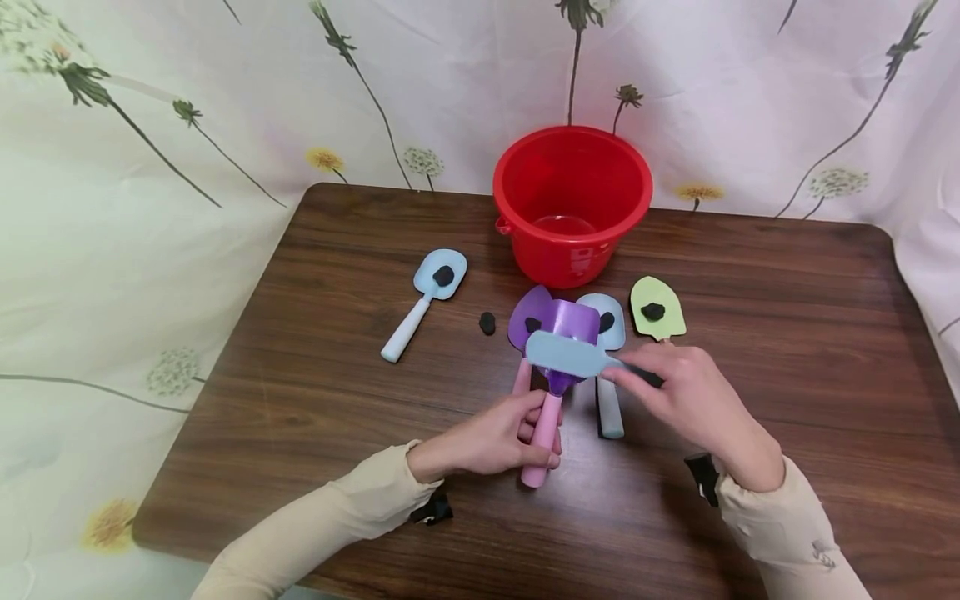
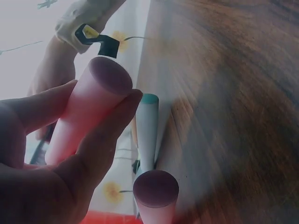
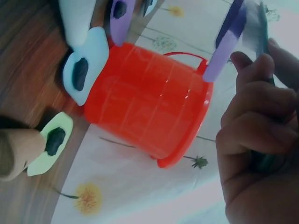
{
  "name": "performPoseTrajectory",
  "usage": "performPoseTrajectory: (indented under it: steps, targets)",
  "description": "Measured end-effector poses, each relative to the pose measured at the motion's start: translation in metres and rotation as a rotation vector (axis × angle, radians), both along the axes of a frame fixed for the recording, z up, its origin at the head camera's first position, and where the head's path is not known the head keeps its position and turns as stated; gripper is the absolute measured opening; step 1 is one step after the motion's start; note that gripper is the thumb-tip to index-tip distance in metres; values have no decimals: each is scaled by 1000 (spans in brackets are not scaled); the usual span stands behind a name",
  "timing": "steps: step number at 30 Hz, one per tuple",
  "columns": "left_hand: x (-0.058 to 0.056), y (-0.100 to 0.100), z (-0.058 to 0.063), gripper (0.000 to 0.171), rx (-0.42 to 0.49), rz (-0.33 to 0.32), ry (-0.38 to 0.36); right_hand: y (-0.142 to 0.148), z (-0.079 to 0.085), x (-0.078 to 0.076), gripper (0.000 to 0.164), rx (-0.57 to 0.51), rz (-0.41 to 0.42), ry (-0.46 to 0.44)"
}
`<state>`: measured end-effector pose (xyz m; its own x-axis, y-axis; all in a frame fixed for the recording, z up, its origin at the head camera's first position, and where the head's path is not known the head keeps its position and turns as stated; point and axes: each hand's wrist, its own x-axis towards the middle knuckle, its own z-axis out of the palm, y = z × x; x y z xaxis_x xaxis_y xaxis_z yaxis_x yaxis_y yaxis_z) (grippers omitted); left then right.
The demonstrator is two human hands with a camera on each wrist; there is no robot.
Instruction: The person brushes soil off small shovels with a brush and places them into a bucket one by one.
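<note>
My left hand (image 1: 483, 437) grips the pink handle (image 1: 543, 442) of a toy shovel, raised over the table with its purple blade (image 1: 576, 320) facing up. In my right hand (image 1: 693, 396) is a brush (image 1: 566, 355) with a light-blue back and a dark handle, held across the purple blade. Pale bristles (image 3: 254, 28) show against the blade in the right wrist view. Partly hidden below lie a second purple shovel (image 1: 528, 308) with a pink handle and a light-blue shovel (image 1: 611, 321) with a white handle, each with a dark lump on its blade.
Behind the shovels stands a red bucket (image 1: 525, 250). A light-blue shovel (image 1: 408, 327) with a dark lump lies to the left, and a green shovel (image 1: 671, 321) with another lump to the right. One loose dark lump (image 1: 487, 323) sits on the brown table (image 1: 322, 400). Floral cloth hangs behind.
</note>
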<state>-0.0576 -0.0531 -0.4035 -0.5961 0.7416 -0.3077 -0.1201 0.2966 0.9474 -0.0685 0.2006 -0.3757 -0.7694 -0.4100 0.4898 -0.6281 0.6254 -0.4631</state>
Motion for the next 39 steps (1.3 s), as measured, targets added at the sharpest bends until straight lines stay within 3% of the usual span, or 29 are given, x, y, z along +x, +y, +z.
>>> performPoseTrajectory:
  steps: [6, 9, 11, 14, 18, 21, 25, 28, 32, 35, 39]
  targets:
    - [4, 1, -1, 29, -18, -29, -56, 8, -1, -6, 20, -25, -198, 42]
    - [5, 3, -3, 29, -25, -27, -46, 9, -2, -5, 18, -27, -260, 36]
    - [4, 3, -5, 31, -26, -14, -33, 8, -2, -3, 17, -24, -236, 34]
    - [2, 4, -5, 34, -30, -4, -11, 4, -3, 0, 15, -22, -112, 45]
    - [0, 4, -4, 39, -40, -9, -5, -3, -1, 5, 39, 62, 46, 81]
    - [-1, 4, -3, 40, -43, -23, -1, -7, 3, 7, 51, 145, 59, 107]
    - [-1, 5, -3, 38, -68, -29, 25, -7, 6, 5, 53, 177, 9, 138]
    - [0, 5, -3, 36, -97, -33, 37, -6, 9, 2, 38, 182, -69, 148]
    - [4, 5, -4, 29, -101, -57, 30, -3, 13, -2, 17, 192, -216, 107]
    - [6, 6, -4, 27, -97, -64, 25, -1, 15, -2, 18, 189, -297, 61]
    - [6, 5, -5, 29, -90, -60, 33, 0, 16, 0, 15, 137, -299, 40]
